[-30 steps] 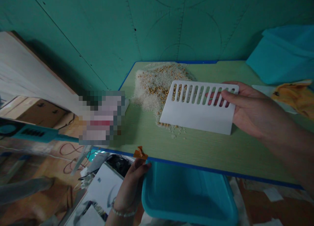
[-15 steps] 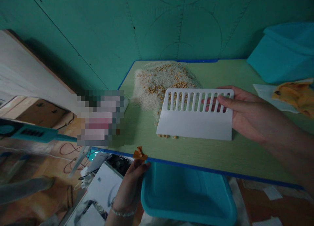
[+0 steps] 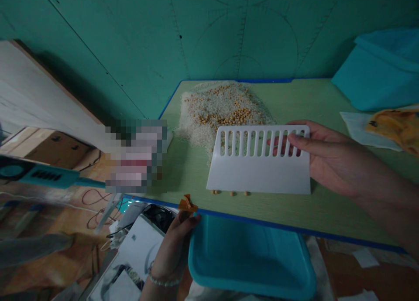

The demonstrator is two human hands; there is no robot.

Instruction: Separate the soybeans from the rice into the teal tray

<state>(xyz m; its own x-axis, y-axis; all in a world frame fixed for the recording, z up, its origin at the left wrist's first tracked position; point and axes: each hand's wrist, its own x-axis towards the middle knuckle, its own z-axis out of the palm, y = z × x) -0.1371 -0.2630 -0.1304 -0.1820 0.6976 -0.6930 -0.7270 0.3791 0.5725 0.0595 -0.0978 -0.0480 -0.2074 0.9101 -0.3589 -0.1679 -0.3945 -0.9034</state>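
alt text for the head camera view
The right hand holds a white slotted scraper at a green table, in front of a pile of pale grains and yellowish beans; the left hand is at a teal tub below.

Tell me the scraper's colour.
The scraper is plain white; the head view, the only one, shows it best.

Looks like a workshop here: scale-marked green wall (image 3: 131,52) at the far side, cardboard box (image 3: 54,149) at left!
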